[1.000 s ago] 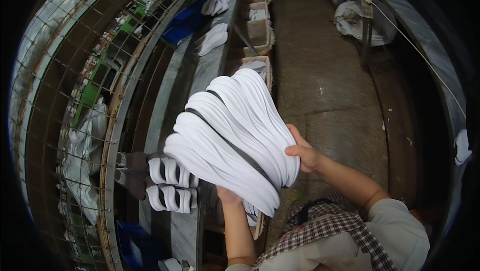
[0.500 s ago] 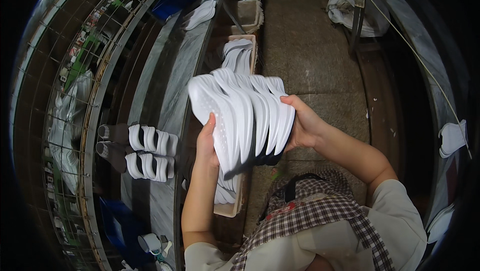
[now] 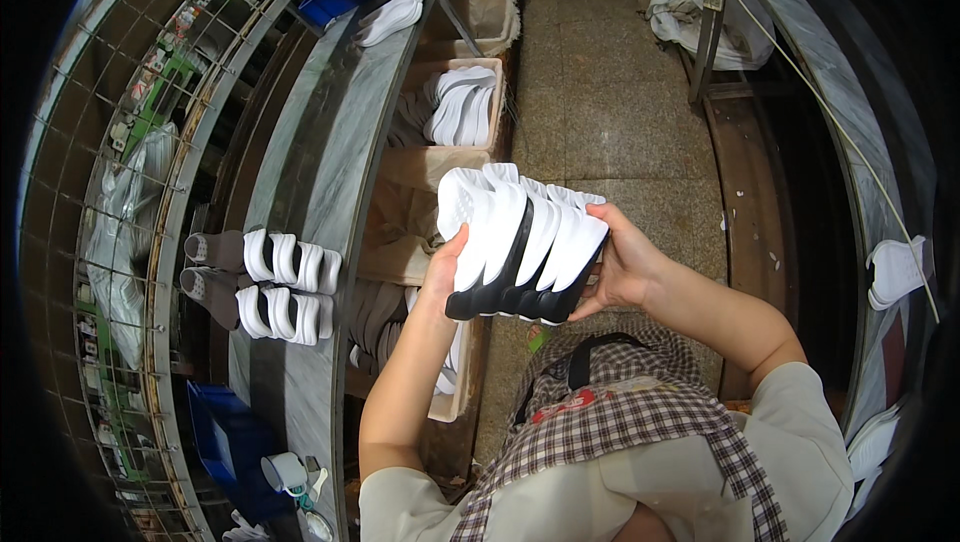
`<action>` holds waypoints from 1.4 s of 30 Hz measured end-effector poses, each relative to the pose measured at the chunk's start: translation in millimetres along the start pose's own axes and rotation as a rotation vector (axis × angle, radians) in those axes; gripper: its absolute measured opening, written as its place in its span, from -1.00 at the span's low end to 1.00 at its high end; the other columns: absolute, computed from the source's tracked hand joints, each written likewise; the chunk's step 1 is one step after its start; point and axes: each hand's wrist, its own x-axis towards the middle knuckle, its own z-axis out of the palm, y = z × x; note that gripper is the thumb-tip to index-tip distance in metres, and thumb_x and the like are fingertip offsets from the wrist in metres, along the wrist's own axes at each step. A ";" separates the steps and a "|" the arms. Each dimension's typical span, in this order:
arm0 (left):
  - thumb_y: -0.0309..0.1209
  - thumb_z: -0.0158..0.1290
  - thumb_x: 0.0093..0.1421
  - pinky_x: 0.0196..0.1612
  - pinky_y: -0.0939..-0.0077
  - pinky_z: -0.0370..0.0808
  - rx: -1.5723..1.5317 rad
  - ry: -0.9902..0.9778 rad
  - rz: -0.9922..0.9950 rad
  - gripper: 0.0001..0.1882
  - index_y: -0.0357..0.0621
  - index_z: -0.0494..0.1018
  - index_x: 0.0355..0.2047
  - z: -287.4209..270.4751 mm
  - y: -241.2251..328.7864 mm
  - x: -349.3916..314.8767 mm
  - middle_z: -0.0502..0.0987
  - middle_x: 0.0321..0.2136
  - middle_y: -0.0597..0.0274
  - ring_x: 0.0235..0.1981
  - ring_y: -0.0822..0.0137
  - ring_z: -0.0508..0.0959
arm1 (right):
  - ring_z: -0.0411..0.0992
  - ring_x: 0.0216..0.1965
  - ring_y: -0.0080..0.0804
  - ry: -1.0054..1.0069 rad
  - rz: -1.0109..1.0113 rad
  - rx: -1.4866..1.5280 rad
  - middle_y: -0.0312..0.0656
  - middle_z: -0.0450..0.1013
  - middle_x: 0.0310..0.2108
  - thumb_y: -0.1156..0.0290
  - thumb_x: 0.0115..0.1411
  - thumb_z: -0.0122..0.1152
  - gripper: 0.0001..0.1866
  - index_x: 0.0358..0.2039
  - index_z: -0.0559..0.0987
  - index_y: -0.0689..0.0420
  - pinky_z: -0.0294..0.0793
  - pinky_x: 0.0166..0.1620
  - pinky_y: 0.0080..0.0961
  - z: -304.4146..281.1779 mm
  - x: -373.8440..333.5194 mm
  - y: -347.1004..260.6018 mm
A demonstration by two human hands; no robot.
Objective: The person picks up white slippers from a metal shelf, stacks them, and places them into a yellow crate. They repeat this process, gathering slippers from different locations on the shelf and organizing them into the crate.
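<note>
A bunch of white shoe insoles (image 3: 530,232), with black at their lower ends and dots of perforation on the leftmost one, is held up in front of my body. My left hand (image 3: 442,267) is closed on its left side, thumb on the white face. At the other side my right hand (image 3: 625,260) grips the bunch, thumb on top and fingers partly hidden behind. Left of my hands, white curved pieces (image 3: 290,264) stand in two rows on the marble-look bench (image 3: 300,167), with brown pieces (image 3: 215,252) beside them.
Bins (image 3: 498,122) of white insoles line the bench's right side. Blue trays (image 3: 225,432) sit at the left, near a white mug (image 3: 285,472). A wire mesh (image 3: 90,142) runs far left. Beyond the aisle floor (image 3: 620,132), another bench (image 3: 880,362) carries white pieces.
The held bunch has come down and to the right, nearer my body, and tilted so its black lower ends show. Both hands keep hold. The bin behind is less covered.
</note>
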 end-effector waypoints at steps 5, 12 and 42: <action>-0.10 -0.20 0.29 0.11 0.13 0.32 0.014 -0.016 0.020 -0.43 -0.32 0.20 0.12 1.6 -4.0 1.8 0.35 0.04 -0.10 0.03 0.02 0.41 | -0.13 0.25 0.20 0.010 -0.006 -0.011 0.12 -0.08 0.24 -0.17 0.04 -0.06 -0.12 0.26 0.02 0.09 -0.14 0.12 0.40 -3.2 -5.1 0.2; -0.06 -0.20 0.29 0.11 0.14 0.34 0.017 -0.010 0.009 -0.37 -0.33 0.12 0.17 6.5 -9.2 -4.9 0.29 0.10 -0.10 0.07 0.04 0.37 | -0.06 0.26 0.17 0.012 -0.170 -0.202 0.11 -0.06 0.25 -0.21 0.06 -0.14 -0.09 0.28 -0.05 0.09 -0.06 0.08 0.43 -8.6 -4.5 10.3; -0.26 -0.12 0.28 0.07 0.27 0.34 0.378 0.263 0.519 -0.46 -0.20 0.07 0.21 -12.4 -38.1 -33.1 0.23 0.15 0.13 0.09 0.18 0.32 | -0.14 0.28 -0.13 -0.221 -1.062 -0.988 0.09 -0.18 0.26 0.41 -0.12 0.16 0.12 0.25 -0.43 0.28 -0.16 0.27 -0.26 -59.9 9.0 0.5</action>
